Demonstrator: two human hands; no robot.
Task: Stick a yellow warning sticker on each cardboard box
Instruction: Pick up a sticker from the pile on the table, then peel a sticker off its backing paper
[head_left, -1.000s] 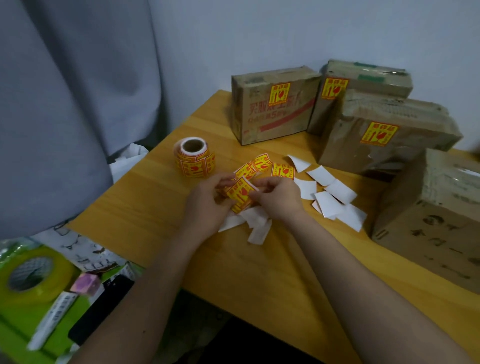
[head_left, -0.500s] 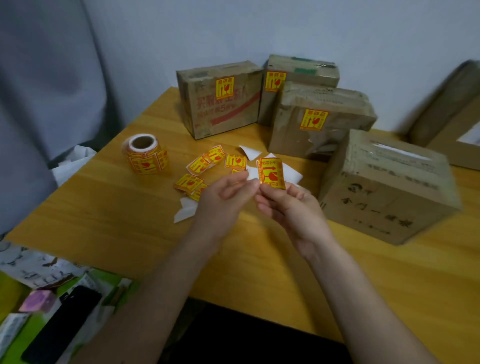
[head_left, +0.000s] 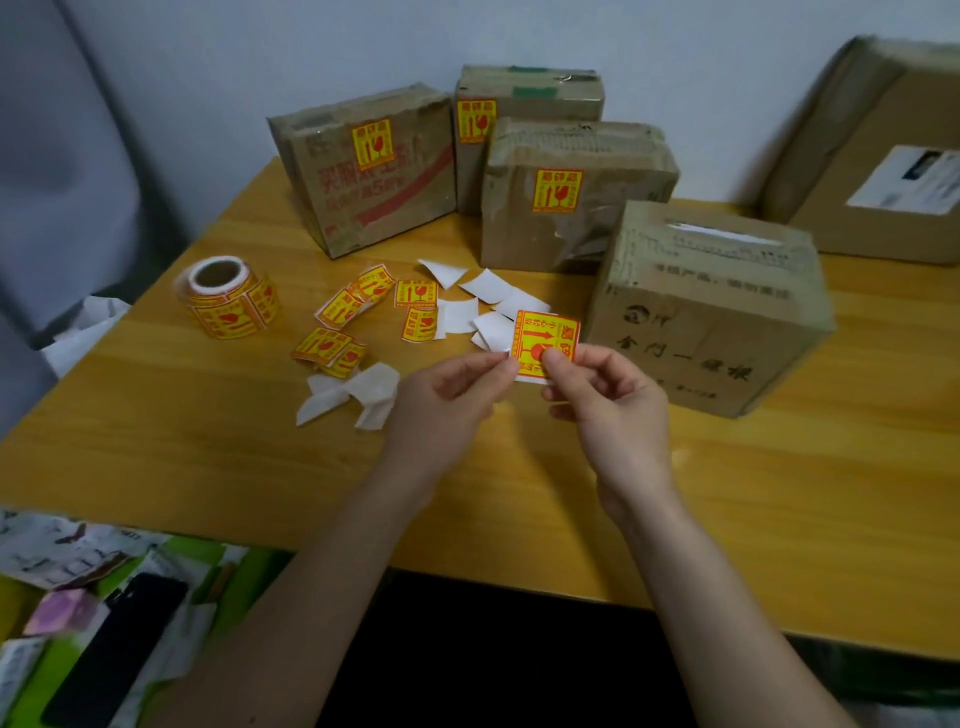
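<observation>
Because the sticker (head_left: 545, 338) is thin paper with an adhesive back, it is judged to be nearly weightless, limp and prone to curling or clinging to skin, so it is best taken by the very edges. It is held up above the table (head_left: 208, 441), just left of the near box (head_left: 711, 312), which bears no sticker on the faces seen. It is pinched on its lower part by the thumb and forefinger of the right hand (head_left: 608, 405), while a white backing corner at its left edge is nipped between the fingertips of the left hand (head_left: 447, 400); both hands are thus closed on it, and peeling is judged to be under way. Three boxes (head_left: 374, 171) at the back are already labelled. A large box (head_left: 878, 156) at the far right shows only a white label. The wooden surface is smooth and level; on it are seen a roll (head_left: 228, 296), loose stickers (head_left: 353, 306) and discarded white backings (head_left: 488, 301). A plain wall is seen behind, a grey curtain at the left, and clutter below the table's near-left edge.
</observation>
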